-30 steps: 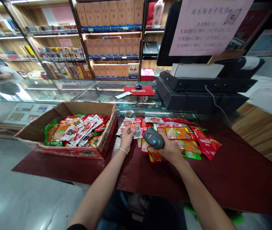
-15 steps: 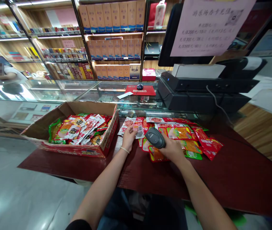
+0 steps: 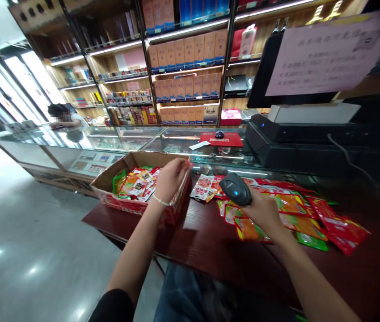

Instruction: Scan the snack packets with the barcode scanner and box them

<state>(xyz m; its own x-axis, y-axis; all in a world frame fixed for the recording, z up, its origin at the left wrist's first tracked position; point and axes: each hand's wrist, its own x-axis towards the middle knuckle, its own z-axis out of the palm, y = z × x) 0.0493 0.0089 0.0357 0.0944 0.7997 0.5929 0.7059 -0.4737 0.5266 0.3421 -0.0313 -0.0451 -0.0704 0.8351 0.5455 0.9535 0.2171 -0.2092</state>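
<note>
Right grip (image 3: 263,212) clasps the scanner (image 3: 236,189) just above the loose packets (image 3: 290,203); left grip (image 3: 173,179) hangs over the box (image 3: 143,155).
Half a second ago the left grip pinched a packet beside the pile on the table (image 3: 210,241). It has since swung to the box, fingers curled, and blur hides whether the packet remains there. Scanning of that packet looks finished.

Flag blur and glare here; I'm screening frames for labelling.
Head view: the pink paper notice is motion-blurred, unreadable; the left hand over the brown cardboard box looks smeared; light spots glare on the glossy grey floor; the black handheld scanner in the right hand is sharp.
</note>
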